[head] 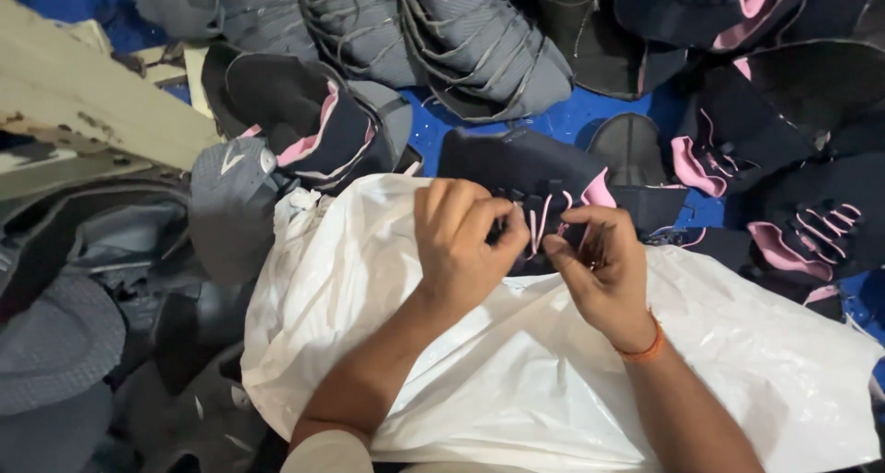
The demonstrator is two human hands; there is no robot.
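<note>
Left hand [461, 238] and right hand [597, 270] both pinching pink laces [537, 222] on a dark shoe upper [521, 164]. Resting over a white sack [516, 381]. More shoe uppers [479, 40] piled far and right.

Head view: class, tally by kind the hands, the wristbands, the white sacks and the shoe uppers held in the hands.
Hands: 2, left hand and right hand
Orange wristband: 1
White sack: 1
Navy-and-pink shoe upper, held: 1
Total: 5
</note>
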